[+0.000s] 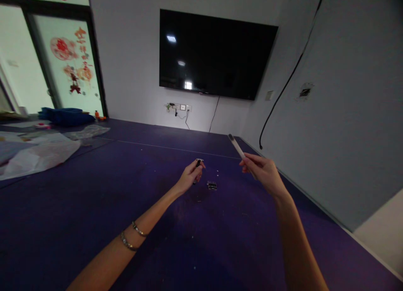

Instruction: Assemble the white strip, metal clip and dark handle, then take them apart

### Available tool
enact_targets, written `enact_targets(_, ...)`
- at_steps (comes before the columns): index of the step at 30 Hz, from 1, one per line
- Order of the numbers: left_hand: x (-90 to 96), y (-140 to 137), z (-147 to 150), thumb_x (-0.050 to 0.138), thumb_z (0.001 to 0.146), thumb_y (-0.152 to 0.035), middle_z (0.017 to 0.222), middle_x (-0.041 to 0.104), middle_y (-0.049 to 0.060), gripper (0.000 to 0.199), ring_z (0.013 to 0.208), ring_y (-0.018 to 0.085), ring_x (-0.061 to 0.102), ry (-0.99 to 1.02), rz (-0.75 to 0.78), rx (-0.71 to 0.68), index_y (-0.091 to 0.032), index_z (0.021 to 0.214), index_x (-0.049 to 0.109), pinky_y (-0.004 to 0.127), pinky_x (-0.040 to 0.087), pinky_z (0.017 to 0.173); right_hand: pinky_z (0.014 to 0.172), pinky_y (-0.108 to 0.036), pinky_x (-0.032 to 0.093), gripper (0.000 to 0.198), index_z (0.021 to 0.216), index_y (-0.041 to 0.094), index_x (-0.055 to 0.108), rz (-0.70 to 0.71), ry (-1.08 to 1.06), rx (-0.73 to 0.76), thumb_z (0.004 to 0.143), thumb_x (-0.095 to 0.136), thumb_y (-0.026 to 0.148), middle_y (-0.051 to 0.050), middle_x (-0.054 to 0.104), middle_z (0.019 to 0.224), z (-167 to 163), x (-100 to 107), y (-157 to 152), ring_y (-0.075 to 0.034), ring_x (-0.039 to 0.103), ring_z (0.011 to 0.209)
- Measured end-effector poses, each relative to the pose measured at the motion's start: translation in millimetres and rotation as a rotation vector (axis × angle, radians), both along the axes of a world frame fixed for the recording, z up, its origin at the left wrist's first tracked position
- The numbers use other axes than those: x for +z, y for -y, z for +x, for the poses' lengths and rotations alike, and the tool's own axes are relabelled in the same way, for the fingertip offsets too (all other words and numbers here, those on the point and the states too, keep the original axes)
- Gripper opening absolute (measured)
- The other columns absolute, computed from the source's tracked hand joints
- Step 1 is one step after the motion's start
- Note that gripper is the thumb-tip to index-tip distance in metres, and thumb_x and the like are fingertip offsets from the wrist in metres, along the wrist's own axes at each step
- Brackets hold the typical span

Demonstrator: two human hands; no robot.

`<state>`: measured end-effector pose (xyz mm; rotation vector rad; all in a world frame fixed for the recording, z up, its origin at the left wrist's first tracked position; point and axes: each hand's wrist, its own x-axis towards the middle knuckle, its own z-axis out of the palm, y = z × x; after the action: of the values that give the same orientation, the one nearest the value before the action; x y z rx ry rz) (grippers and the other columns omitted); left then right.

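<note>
Head view: purple table (236, 240) faces television (217, 54) (left grip (190, 175) holds tool (198, 162); right grip (260, 170), stick (237, 147)).

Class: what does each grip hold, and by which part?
Right grip: a pale, dark-tipped stick, held toward the end opposite its tip. Left grip: a small dark object, held around its middle; what it is cannot be told.

The purple table (151, 249) carries a small dark circuit board (212, 185), with two tiny white bits (217, 171) just beyond it towards the far edge. Crumpled translucent plastic (53, 154) spreads leftward; a blue cloth bundle (67, 117) lies nearer the far edge.
</note>
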<state>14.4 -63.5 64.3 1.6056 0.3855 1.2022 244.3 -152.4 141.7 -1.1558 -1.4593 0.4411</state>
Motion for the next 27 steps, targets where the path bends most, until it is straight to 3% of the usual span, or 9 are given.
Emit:
enact_targets(3, 9.0, -1.6, -4.2, 0.051, 0.081, -0.042, 0.054, 0.035, -0.008, 0.027, 0.044, 0.005, 0.035, 0.037, -0.019, 0.01, -0.016, 0.088, 0.048, 0.018, 0.03, 0.043, 0.059, -0.031, 0.054, 0.039, 0.093, 0.01, 0.065, -0.027, -0.152, -0.07, 0.07, 0.063, 0.042, -0.008, 0.067, 0.074, -5.8, -1.5, -4.7, -0.015, 0.062, 0.061)
enact_targets(7, 16.9, -2.3, -7.8, 0.052, 0.081, -0.04, 0.052, 0.034, -0.008, 0.024, 0.043, 0.005, 0.034, 0.081, -0.008, 0.015, -0.017, 0.087, 0.048, 0.018, 0.031, 0.043, 0.052, -0.028, 0.052, 0.033, 0.081, 0.011, 0.062, -0.115, -0.142, -0.16, 0.07, 0.061, 0.042, -0.011, 0.068, 0.072, -15.0, -9.0, -10.6, -0.017, 0.064, 0.059)
enact_targets(12, 18.9, 0.2, -7.5, 0.051, 0.082, -0.039, 0.051, 0.035, -0.008, 0.023, 0.043, 0.005, 0.035, 0.081, 0.005, 0.014, -0.017, 0.088, 0.048, 0.018, 0.031, 0.043, 0.049, -0.024, 0.044, 0.031, 0.068, 0.014, 0.062, -0.213, 0.245, -0.315, 0.075, 0.051, 0.042, -0.008, 0.067, 0.061, -30.0, -39.7, -25.6, -0.018, 0.062, 0.055)
enact_targets(14, 18.3, 0.9, -6.3, 0.052, 0.082, -0.039, 0.051, 0.035, -0.008, 0.023, 0.043, 0.005, 0.035, 0.083, 0.004, 0.002, -0.017, 0.088, 0.048, 0.018, 0.032, 0.043, 0.055, -0.024, 0.042, 0.029, 0.062, 0.016, 0.063, -0.237, 0.443, -0.384, 0.076, 0.051, 0.038, -0.009, 0.067, 0.064, -40.5, -58.4, -32.6, -0.019, 0.064, 0.063)
enact_targets(18, 17.6, 1.9, -3.8, 0.051, 0.082, -0.038, 0.051, 0.034, -0.009, 0.022, 0.042, 0.005, 0.035, 0.089, 0.002, -0.008, -0.017, 0.087, 0.048, 0.018, 0.032, 0.042, 0.06, -0.024, 0.041, 0.027, 0.064, 0.016, 0.066, -0.413, 0.673, -0.397, 0.076, 0.049, 0.034, -0.011, 0.068, 0.07, -66.6, -97.9, -42.3, -0.021, 0.065, 0.072)
enact_targets(22, 18.2, 3.4, -2.4, 0.051, 0.082, -0.038, 0.051, 0.035, -0.009, 0.023, 0.042, 0.004, 0.035, 0.092, -0.015, -0.014, -0.017, 0.087, 0.047, 0.017, 0.031, 0.042, 0.063, -0.025, 0.042, 0.026, 0.074, 0.015, 0.068, -0.497, 0.815, -0.353, 0.077, 0.047, 0.031, -0.014, 0.069, 0.081, -86.3, -124.4, -46.8, -0.024, 0.065, 0.079)
enact_targets(27, 18.2, 5.4, -1.4, 0.051, 0.081, -0.04, 0.05, 0.035, -0.009, 0.024, 0.041, 0.004, 0.035, 0.078, -0.024, -0.01, -0.017, 0.086, 0.047, 0.017, 0.03, 0.041, 0.067, -0.028, 0.045, 0.029, 0.086, 0.014, 0.067, -0.549, 0.892, -0.338, 0.079, 0.046, 0.031, -0.016, 0.068, 0.091, -96.7, -134.8, -51.4, -0.025, 0.065, 0.083)
